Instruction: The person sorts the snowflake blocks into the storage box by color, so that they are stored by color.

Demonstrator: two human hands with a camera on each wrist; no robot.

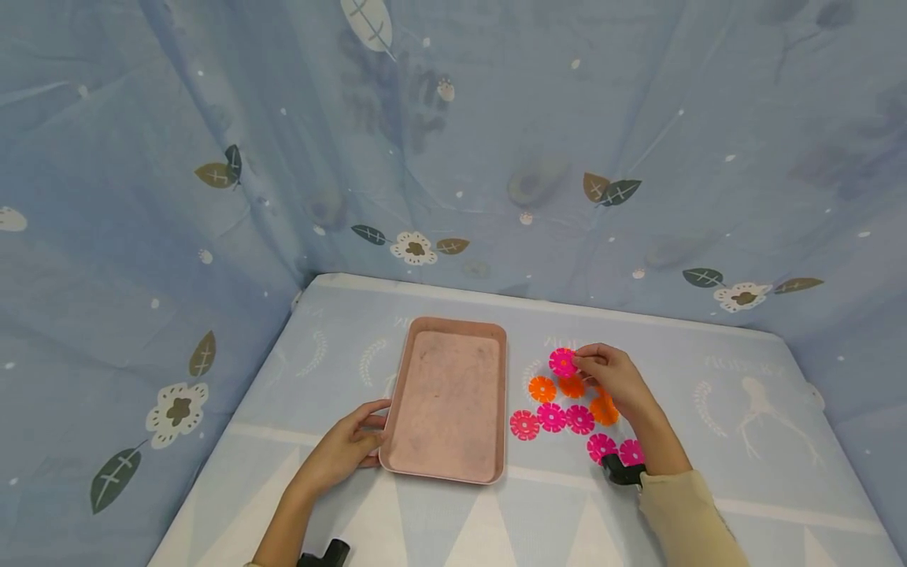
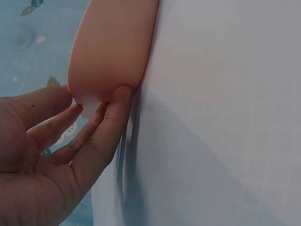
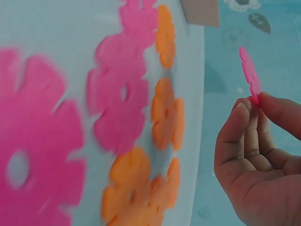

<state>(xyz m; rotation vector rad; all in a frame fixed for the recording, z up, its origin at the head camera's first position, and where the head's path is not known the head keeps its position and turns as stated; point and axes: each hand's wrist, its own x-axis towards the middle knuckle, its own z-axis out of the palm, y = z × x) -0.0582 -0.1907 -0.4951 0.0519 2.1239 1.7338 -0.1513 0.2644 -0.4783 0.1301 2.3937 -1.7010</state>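
My left hand (image 1: 349, 446) grips the left edge of a pink rectangular tray (image 1: 504, 394) near its front corner. The left wrist view shows the thumb and fingers around the tray's rounded side (image 2: 113, 47). With thumb and fingertips, my right hand (image 1: 612, 378) pinches a bright pink flower-shaped plastic disc (image 1: 563, 362), seen nearly edge-on in the right wrist view. Below that hand lie orange flower discs (image 1: 542, 389) and pink flower discs (image 1: 552, 417), several of each. The right hand and forearm partly hide some orange ones.
A pale patterned cloth covers the table (image 1: 340, 346). Blue floral curtains (image 1: 496, 157) hang behind and at the sides. Black wrist-camera mounts (image 1: 623, 471) show at both wrists, the right one close to two pink discs.
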